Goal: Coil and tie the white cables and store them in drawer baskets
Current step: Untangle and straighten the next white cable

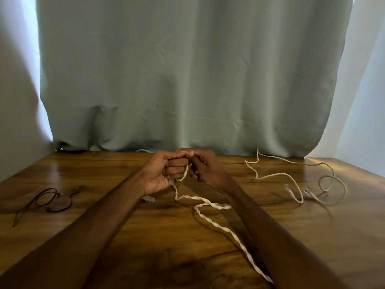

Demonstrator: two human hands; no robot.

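Observation:
A twisted white cable (210, 213) runs across the wooden table (104, 170) from the front edge up to my hands. My left hand (164, 173) grips its upper end with curled fingers, raised a little above the table. My right hand (203, 167) pinches the same cable right beside the left, fingertips meeting at the top. A clear plug (149, 198) lies on the table just under my left wrist. A second white cable (295, 180) with two clear plugs sprawls loose at the right.
Dark thin ties or wires (52, 200) lie in loops at the left of the table. A grey-green curtain (187, 80) hangs behind the table's far edge. No drawer or basket is in view.

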